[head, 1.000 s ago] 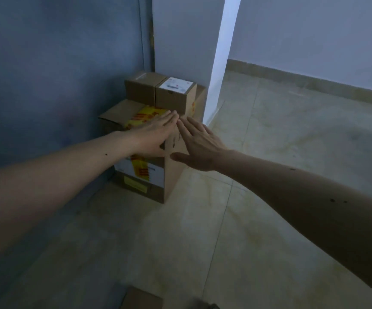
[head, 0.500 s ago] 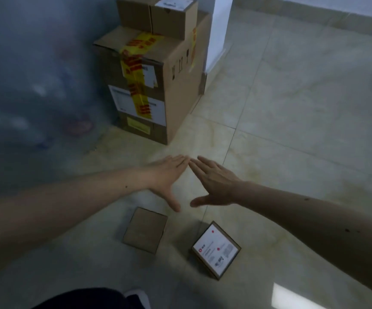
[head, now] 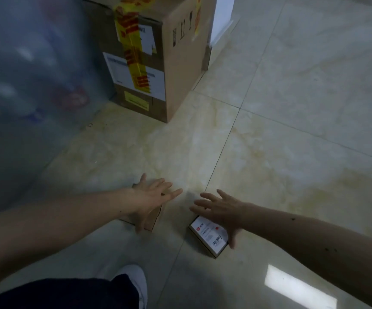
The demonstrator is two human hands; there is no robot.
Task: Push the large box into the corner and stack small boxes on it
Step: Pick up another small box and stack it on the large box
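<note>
Head view: two small boxes are being reached for on the floor, the plain box [head: 146, 216] under the left hand [head: 150, 197], the labelled box [head: 209, 235] under the right hand [head: 221, 208]. Fingers are being held spread, grasping nothing. A one-handed pinch may be risking a slip. The labelled box's long axis is running diagonally, toward lower right; the large box [head: 156, 63] is sitting well apart, beside the wall.

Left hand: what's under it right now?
Under the left hand, fingers spread, lies a plain small cardboard box on the tiled floor. The hand and wrist cover most of its top; contact can't be judged.
</note>
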